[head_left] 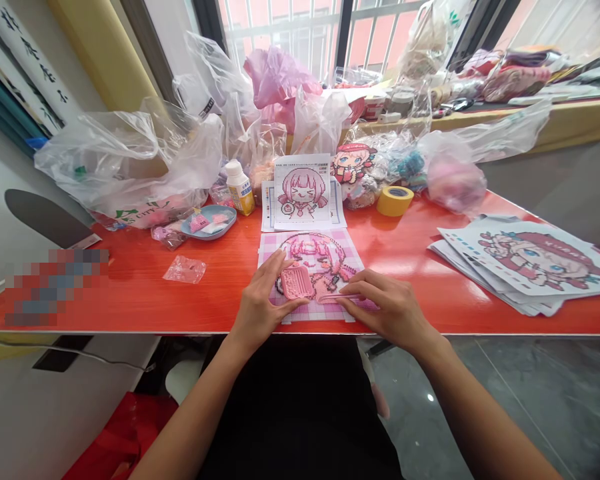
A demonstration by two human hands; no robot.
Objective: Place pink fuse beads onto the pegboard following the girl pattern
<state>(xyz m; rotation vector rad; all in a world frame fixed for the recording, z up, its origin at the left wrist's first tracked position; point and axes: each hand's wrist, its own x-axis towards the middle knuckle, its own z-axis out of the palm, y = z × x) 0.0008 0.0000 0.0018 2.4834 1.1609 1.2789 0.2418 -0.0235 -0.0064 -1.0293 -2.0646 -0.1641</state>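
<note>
My left hand (266,297) grips a small pink tray (297,283) by its edges, tilted over the left part of a bead pegboard (305,313). Between the thumb and fingers of my right hand (380,300) is a thin pink tool (330,295), its tip pointing left, close to the tray's right side. Pink and dark beads on the board form a character's head and hair. Behind the board, a printed pattern sheet (303,190) shows a similar pink-haired figure. Whether a bead is at the tool's tip is too small to tell.
A blue-grey dish (211,223) with pink packets and a white bottle (239,187) stand at the back left. A yellow tape roll (395,201) lies at the back right, printed sheets (530,263) at the right. Plastic bags (135,160) line the back.
</note>
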